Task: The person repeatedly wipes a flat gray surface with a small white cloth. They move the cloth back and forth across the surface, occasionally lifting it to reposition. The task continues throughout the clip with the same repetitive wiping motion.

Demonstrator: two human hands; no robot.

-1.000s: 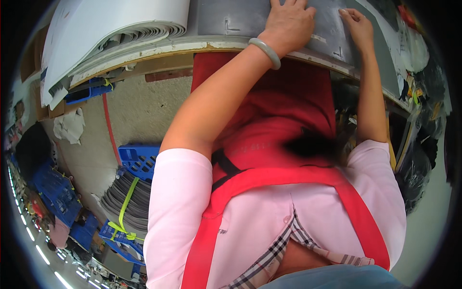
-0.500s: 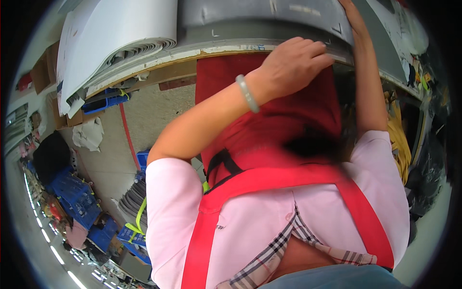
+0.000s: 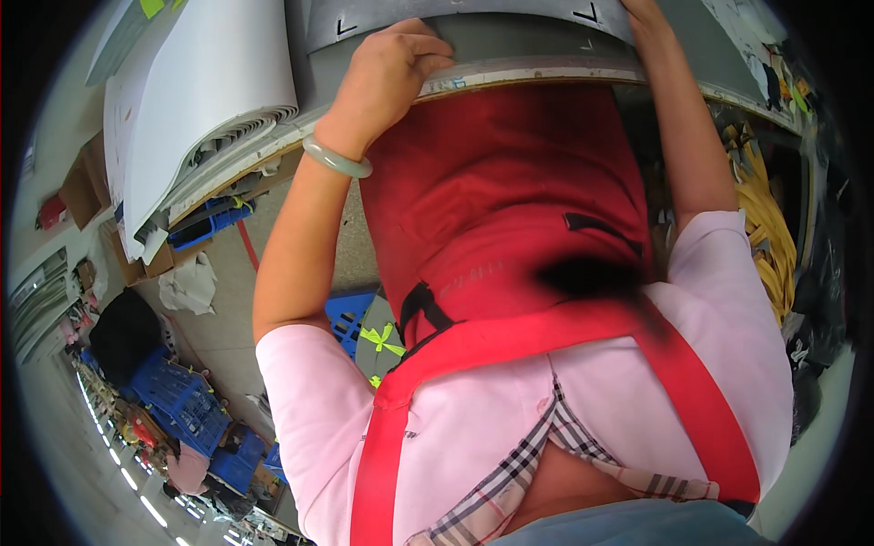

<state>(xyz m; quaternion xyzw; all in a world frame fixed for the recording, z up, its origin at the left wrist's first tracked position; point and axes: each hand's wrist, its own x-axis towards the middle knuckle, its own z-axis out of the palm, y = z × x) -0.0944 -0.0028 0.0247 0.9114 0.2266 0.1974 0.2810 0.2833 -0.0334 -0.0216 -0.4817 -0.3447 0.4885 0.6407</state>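
A light grey sheet (image 3: 473, 13) with black corner marks lies on a dark grey surface (image 3: 510, 41) at the table's front edge; its far part is out of view. My left hand (image 3: 390, 71), a pale bangle at its wrist, rests at the near left of this sheet, over the table edge. Its fingers are curled and pressed together; whatever they hold is hidden. At the sheet's near right corner is my right hand (image 3: 645, 20), cut off by the upper border so that its fingers hardly show.
A thick roll of white sheeting (image 3: 205, 73) lies on the table at left, overhanging the edge (image 3: 246, 146). Blue crates (image 3: 182, 400) stand on the floor at left. Yellow material (image 3: 763, 237) hangs below the table at right. A red apron (image 3: 510, 182) covers my front.
My left hand has moved left along the table edge, its forearm now more upright. The marked grey sheet has shifted, with its near corners now showing. My right hand has moved slightly left.
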